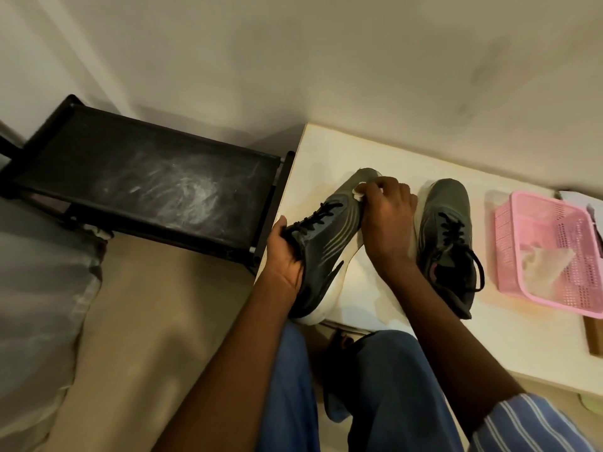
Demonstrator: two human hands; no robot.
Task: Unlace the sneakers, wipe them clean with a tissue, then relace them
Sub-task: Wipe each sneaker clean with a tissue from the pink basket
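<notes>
A dark grey sneaker (321, 246) with black laces and a white sole is tilted on its side at the left edge of the white table (408, 321). My left hand (287, 256) grips it at the collar and heel. My right hand (386, 216) pinches a white tissue (458, 194) (132, 194) against the sneaker's toe area; only a small bit of tissue shows. The second grey sneaker (448, 230) stands upright on the table just right of my right hand, its black laces loose.
A pink plastic basket (551, 252) holding crumpled tissue sits at the table's right. A dusty black rack (146, 181) stands left of the table by the wall. A grey cushion (42, 305) lies at far left. My legs in blue trousers are below the table edge.
</notes>
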